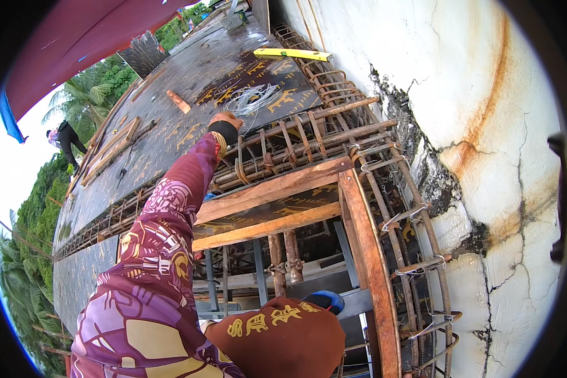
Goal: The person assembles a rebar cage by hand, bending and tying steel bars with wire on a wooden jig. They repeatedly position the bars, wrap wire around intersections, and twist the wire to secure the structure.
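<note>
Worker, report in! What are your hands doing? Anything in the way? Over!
Left hand beside wire coil, grip unclear. Right hand out of view. Yellow level lies beyond coil, not blocking.

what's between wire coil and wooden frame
A rusty rebar cage lies between the wire coil and wooden frame, seen in the head view.

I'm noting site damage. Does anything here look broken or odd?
Yes: the white wall on the right is cracked and streaked rust-brown, with a dark, rough band beside the rebar, unlike the paler surface around it. The wire coil on the dark panel also looks loose and untidy.
</note>
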### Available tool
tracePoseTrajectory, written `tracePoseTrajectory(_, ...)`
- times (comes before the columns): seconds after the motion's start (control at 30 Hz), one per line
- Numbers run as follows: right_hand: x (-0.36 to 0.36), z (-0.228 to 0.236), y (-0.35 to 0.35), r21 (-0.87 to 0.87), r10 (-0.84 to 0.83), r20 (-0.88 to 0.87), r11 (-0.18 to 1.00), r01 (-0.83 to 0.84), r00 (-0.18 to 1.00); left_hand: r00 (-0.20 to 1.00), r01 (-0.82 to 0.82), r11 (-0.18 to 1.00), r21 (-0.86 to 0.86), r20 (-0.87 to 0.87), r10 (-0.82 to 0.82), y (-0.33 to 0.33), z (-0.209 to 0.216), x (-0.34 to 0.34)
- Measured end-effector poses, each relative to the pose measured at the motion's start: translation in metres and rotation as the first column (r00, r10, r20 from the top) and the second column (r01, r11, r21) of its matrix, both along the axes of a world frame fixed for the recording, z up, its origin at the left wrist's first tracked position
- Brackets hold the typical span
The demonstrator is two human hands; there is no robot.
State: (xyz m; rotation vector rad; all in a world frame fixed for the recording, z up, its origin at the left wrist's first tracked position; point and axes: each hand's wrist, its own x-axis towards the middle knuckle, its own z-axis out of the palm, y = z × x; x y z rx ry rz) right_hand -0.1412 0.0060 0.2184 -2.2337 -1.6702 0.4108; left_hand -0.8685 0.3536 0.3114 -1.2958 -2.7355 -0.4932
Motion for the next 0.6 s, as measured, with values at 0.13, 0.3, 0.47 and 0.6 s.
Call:
tracePoseTrajectory(0.13,-0.009,0.011,0.006,-0.062,-0.010,0.025,0.998,0.012,1.000,0.996,-0.049,0.968,-0.248,-0.085,0.029,0.023,-0.014,-0.031)
tracePoseTrajectory(0.3,-0.018,0.018,0.011,0.016,0.010,0.044,1.000,-0.011,0.999,0.980,0.021,0.890,-0.456,-0.165,-0.108,0.061,-0.035,-0.032)
tracePoseTrajectory(0.47,-0.018,0.016,0.013,0.032,0.015,-0.041,0.999,-0.013,0.999,0.949,-0.109,0.827,-0.551,-0.305,-0.078,0.087,-0.068,-0.042)
tracePoseTrajectory(0.6,-0.017,0.016,0.016,0.002,0.013,-0.034,1.000,-0.013,0.999,0.911,-0.080,0.787,-0.611,-0.366,-0.191,0.086,-0.083,-0.066)
